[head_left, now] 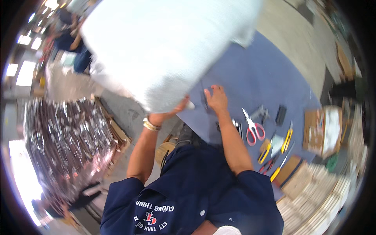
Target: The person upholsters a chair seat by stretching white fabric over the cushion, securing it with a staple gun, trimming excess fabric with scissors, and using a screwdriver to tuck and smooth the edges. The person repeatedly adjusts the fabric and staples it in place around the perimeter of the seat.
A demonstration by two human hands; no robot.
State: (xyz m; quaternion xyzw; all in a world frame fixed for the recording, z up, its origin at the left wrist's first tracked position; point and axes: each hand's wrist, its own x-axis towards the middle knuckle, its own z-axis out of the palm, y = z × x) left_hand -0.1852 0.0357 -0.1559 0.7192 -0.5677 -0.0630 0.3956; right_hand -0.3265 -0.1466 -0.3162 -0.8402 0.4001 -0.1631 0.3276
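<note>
A large, pale white bundle (156,51), like something wrapped in foam or cloth, fills the upper middle and is blurred. My left hand (172,112), with a banded bracelet at the wrist, grips its lower corner; the bundle hides some of the fingers. To the right, my right hand (216,98) rests on or just above the grey-blue table surface (250,70), fingers apart and holding nothing that I can see. A small dark object (205,101) lies beside its thumb. Nearest on its right are red-handled scissors (254,132).
Yellow cutters (287,138), pliers (267,166) and a black block (281,115) lie on the table's right. An open cardboard box (315,131) and stacked boards (313,188) stand beyond. A film-wrapped stack (68,141) stands left; another person (74,43) is at far left.
</note>
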